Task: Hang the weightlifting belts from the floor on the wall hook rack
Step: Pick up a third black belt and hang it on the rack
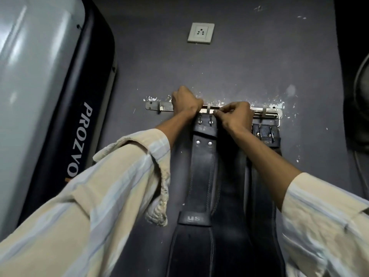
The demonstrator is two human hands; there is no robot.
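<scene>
A metal hook rack (157,106) is screwed to the grey wall at hand height. A black leather weightlifting belt (201,166) hangs down from its middle, its buckle prongs just under a hook. My left hand (185,101) is closed on the buckle's left end at the rack. My right hand (233,113) pinches the buckle's right end beside the hook. A second black belt (266,136) hangs from a hook at the rack's right end. Another dark belt strap (229,196) hangs between them, its top hidden behind my right hand.
A grey and black exercise machine (46,96) marked PROZVO stands close on the left. A white wall socket (200,33) sits above the rack. Dark equipment (359,96) fills the right edge. A bare hook (158,108) shows at the rack's left end.
</scene>
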